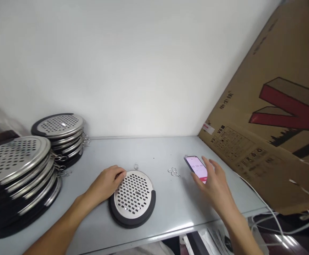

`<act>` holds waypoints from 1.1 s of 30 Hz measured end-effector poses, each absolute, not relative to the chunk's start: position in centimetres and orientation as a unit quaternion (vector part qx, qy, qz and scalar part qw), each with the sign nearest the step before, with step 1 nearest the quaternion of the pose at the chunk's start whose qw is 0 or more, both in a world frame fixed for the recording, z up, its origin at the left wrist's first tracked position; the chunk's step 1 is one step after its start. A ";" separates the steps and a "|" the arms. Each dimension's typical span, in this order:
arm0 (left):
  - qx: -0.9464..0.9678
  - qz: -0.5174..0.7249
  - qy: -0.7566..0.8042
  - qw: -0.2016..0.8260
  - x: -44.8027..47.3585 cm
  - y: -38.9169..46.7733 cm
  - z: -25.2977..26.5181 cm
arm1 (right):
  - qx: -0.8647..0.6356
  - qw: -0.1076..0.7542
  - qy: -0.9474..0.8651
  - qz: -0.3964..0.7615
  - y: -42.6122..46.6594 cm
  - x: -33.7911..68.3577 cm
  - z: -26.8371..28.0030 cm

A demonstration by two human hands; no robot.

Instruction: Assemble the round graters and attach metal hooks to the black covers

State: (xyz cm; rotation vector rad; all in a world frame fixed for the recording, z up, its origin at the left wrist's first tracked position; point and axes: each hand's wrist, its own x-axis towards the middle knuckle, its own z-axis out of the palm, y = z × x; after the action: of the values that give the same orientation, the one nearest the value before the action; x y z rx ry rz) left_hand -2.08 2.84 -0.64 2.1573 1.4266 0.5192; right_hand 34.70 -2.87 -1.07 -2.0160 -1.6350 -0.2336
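A round perforated metal disc (133, 194) with a black rim around its lower part lies flat on the grey table. My left hand (108, 181) rests at its upper left edge, fingers curled and closed on the rim. A small wire loop (136, 166) sticks out from the disc's far edge. My right hand (213, 180) is raised over the table, its fingers apart and holding nothing. Close by it lies a phone (197, 165) with a lit timer screen, partly covered by the fingers. Between disc and phone is a loose bent wire clip (174, 172).
Two stacks of similar discs stand at the left, a nearer stack (18, 177) and a farther stack (61, 131), with wire loops jutting out rightward. A large cardboard box (250, 156) leans along the right. White cables (260, 198) hang past the table's right end. A white wall rises behind.
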 end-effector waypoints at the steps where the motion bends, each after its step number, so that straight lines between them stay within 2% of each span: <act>1: 0.790 0.196 0.525 0.250 -2.1 2.8 -0.7 | -0.723 0.278 -0.630 -0.054 -1.9 33.4 0.6; 5: 0.776 0.222 0.534 0.250 -2.1 2.9 -1.0 | -0.596 0.248 -0.746 0.165 3.1 27.6 4.5; 8: 0.765 0.244 0.541 0.248 -2.1 3.0 -1.2 | -0.515 0.204 -0.792 0.257 6.6 24.1 3.4; 10: 0.757 0.249 0.548 0.253 -2.1 2.9 -1.3 | -0.449 0.215 -0.815 0.297 8.0 22.6 1.5; 12: 0.753 0.253 0.549 0.258 -1.9 2.8 -1.5 | -0.372 0.244 -0.838 0.317 8.4 21.6 -0.4; 15: 0.748 0.262 0.553 0.255 -1.6 2.8 -2.1 | -0.338 0.266 -0.845 0.317 7.9 21.2 -2.4; 22: 0.751 0.257 0.558 0.241 -1.5 3.6 -2.7 | -0.247 0.351 -0.832 0.351 6.6 21.1 -3.7; 27: 0.731 0.301 0.553 0.264 -1.6 3.6 -2.8 | -0.322 0.339 -0.786 0.404 6.1 20.4 -3.7; 30: 0.721 0.290 0.561 0.285 -1.7 4.0 -3.2 | -0.308 0.346 -0.799 0.384 6.5 20.2 -3.9; 33: 0.704 0.260 0.582 0.313 -1.9 4.6 -3.3 | -0.305 0.304 -0.826 0.363 7.1 20.1 -3.5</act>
State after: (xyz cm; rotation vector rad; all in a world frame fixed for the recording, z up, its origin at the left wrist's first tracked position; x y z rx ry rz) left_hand -1.87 4.64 -3.33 1.8579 1.5354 0.6850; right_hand 20.12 7.13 -3.48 -0.8068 -2.1893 0.9611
